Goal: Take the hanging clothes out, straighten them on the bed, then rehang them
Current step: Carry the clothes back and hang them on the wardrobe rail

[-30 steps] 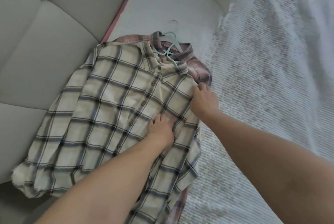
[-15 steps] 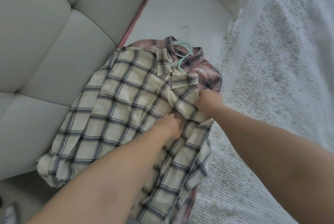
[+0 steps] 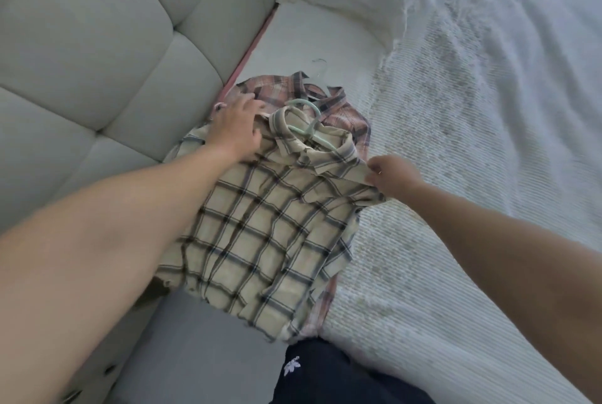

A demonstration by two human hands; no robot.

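Head view, bed: the bed [image 3: 472, 149] carries a white textured cover and fills the right side, with a padded headboard [image 3: 97, 45] along the left.
Cream shirt: the cream plaid shirt [image 3: 267, 227] lies rumpled on the bed's edge beside the headboard, its hem hanging over toward the floor.
Pink shirt: a pink plaid shirt [image 3: 345, 113] lies beneath it, showing at the collar end and along the right edge.
Left hand: the left hand [image 3: 236, 125] rests on the cream shirt's left shoulder, fingers [image 3: 250, 102] fairly straight and spread, reaching onto the pink shirt.
Right hand: the right hand [image 3: 392, 177] pinches the cream shirt's right shoulder, fingers curled around the cloth.
Hanger: a mint green hanger [image 3: 308, 128] sits in the cream shirt's collar.
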